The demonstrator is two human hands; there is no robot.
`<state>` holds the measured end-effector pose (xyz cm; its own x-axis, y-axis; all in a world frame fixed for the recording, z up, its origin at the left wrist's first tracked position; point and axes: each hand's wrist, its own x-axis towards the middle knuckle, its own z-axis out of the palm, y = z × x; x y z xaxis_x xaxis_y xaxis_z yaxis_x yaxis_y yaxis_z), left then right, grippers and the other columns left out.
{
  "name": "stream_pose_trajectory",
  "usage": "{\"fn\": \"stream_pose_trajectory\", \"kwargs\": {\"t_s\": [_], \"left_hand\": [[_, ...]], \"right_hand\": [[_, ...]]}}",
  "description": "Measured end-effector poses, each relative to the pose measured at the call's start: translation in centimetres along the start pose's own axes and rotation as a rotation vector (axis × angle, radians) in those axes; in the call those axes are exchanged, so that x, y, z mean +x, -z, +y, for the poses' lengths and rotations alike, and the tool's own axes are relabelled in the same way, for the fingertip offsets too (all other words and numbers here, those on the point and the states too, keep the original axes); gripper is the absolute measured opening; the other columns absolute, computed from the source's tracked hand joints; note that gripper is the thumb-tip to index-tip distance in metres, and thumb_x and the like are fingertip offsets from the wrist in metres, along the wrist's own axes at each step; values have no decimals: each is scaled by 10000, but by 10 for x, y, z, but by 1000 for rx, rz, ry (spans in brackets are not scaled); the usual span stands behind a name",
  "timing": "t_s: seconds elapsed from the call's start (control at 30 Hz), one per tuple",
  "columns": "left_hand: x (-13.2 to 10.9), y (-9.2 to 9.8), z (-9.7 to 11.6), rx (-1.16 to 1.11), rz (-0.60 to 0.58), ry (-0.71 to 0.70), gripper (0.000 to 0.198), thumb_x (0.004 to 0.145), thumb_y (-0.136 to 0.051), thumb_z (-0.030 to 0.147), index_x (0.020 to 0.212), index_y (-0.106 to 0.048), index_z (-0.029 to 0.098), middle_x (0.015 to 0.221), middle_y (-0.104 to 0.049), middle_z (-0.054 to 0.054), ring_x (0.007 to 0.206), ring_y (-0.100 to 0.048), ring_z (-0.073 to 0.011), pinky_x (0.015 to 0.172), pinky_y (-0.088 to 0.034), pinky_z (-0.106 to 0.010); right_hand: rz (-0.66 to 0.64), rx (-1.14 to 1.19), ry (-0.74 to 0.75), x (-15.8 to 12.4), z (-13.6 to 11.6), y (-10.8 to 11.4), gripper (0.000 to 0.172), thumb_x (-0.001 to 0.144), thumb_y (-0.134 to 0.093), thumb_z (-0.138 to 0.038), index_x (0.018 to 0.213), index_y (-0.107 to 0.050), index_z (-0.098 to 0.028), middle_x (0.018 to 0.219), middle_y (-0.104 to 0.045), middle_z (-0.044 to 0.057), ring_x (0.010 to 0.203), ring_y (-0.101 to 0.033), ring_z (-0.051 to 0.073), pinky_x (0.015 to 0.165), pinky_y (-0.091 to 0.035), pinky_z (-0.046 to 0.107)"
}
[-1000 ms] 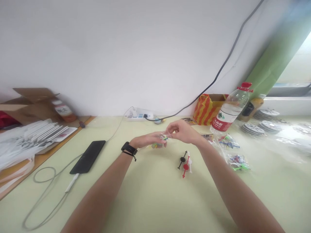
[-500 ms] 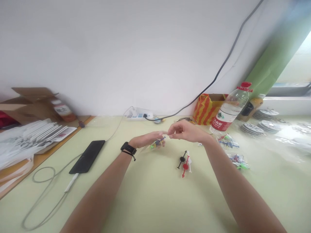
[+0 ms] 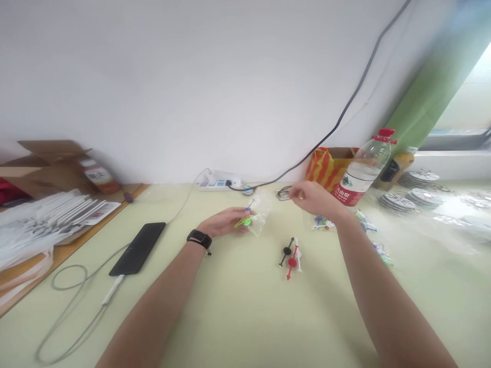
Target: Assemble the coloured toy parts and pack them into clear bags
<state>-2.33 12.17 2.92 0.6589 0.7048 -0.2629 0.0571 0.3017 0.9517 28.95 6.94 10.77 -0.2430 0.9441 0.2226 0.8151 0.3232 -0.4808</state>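
Note:
My left hand (image 3: 225, 222) is closed on a clear plastic bag (image 3: 261, 217) that has a bright green arrow spinner (image 3: 246, 222) and a blue piece showing in it. My right hand (image 3: 312, 197), fingers curled together, is raised over the table in front of the water bottle. What it pinches, if anything, is too small to make out. Between my forearms lie a black arrow spinner (image 3: 287, 251), a red one (image 3: 292, 262) and a white one (image 3: 299, 255), close together. Beneath my right wrist sit small bags of coloured pieces (image 3: 322, 223), partly hidden.
A large water bottle (image 3: 360, 174) and a red-and-yellow striped bag (image 3: 320, 166) stand at the back right, near stacks of round discs (image 3: 399, 203). A power strip (image 3: 219, 184) lies by the wall. Left are a charging phone (image 3: 138, 249), its cable and a cardboard box (image 3: 42, 163).
My right hand has moved away from my left, to the right and slightly up. My left hand has turned, so the bag and its green spinner show more. The loose spinners have stayed put.

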Motion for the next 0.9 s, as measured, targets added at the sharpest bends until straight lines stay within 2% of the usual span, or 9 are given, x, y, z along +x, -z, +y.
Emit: {"fn": "stream_pose_trajectory", "kwargs": {"t_s": [0.1, 0.17, 0.27, 0.33, 0.43, 0.5, 0.67, 0.77, 0.9], "left_hand": [[2, 2, -6, -37, 41, -47, 426, 815, -828, 374, 1153, -700, 150, 1090, -702, -124, 930, -692, -197, 892, -540, -356], [4, 2, -8, -21, 73, -75, 468, 797, -845, 363, 1184, -675, 161, 1157, -705, -140, 999, -707, -224, 914, -530, -359], [7, 1, -13, 56, 136, -145, 591, 763, -870, 376, 1264, -640, 161, 1187, -714, -163, 1044, -711, -248, 901, -524, -357], [11, 0, -15, 122, 203, -209, 634, 723, -892, 391, 1258, -651, 151, 1141, -736, -158, 1003, -718, -242, 901, -525, -373], [17, -3, -18, 212, 276, -323, 636, 684, -906, 407, 1219, -678, 149, 1121, -752, -144, 987, -716, -235, 934, -520, -390], [19, -6, -20, 257, 246, -367, 640, 681, -906, 403, 1223, -679, 150, 1145, -750, -144, 1022, -708, -242, 968, -514, -400], [20, -16, -24, 366, 147, -331, 578, 673, -907, 400, 1143, -718, 123, 1116, -753, -157, 1057, -697, -270, 982, -520, -412], [21, -19, -25, 367, 196, -372, 557, 683, -896, 409, 1127, -718, 123, 1130, -746, -158, 1071, -690, -275, 965, -524, -397], [22, -26, -25, 418, 196, -417, 522, 679, -890, 408, 1083, -719, 125, 1003, -751, -108, 921, -693, -238, 843, -529, -344]], "right_hand": [[-442, 16, 77, -6, -4, -6, 111, 734, -719, -231, 834, -766, -246, 936, -744, 45, 774, -667, 208, 581, -451, 269], [-673, 36, 113, -6, -14, -18, 156, 659, -789, -274, 813, -772, -255, 924, -750, 21, 738, -671, 190, 552, -441, 250], [-857, -17, 46, -3, -34, -44, 224, 540, -856, -302, 722, -750, -225, 823, -746, 11, 672, -657, 173, 546, -438, 245], [-958, -88, -27, 0, -43, -58, 202, 507, -855, -274, 655, -734, -212, 713, -723, 6, 638, -645, 175, 541, -439, 251], [-980, -113, -64, 2, -46, -65, 115, 531, -807, -227, 619, -736, -212, 636, -697, -2, 591, -620, 166, 527, -429, 254], [-938, -96, -43, 2, -42, -65, 85, 555, -783, -221, 629, -740, -215, 660, -708, -2, 587, -612, 159, 522, -421, 250], [-883, -77, 29, 3, -34, -60, 61, 637, -728, -208, 696, -712, -204, 769, -725, 14, 625, -604, 149, 512, -405, 233], [-822, 73, 155, 3, -34, -53, 42, 733, -678, -197, 774, -684, -196, 812, -708, 12, 673, -604, 136, 553, -427, 217], [-689, 328, 289, -1, -40, -32, 141, 834, -616, -188, 962, -673, -206, 902, -698, 13, 778, -635, 137, 659, -485, 225]]}}
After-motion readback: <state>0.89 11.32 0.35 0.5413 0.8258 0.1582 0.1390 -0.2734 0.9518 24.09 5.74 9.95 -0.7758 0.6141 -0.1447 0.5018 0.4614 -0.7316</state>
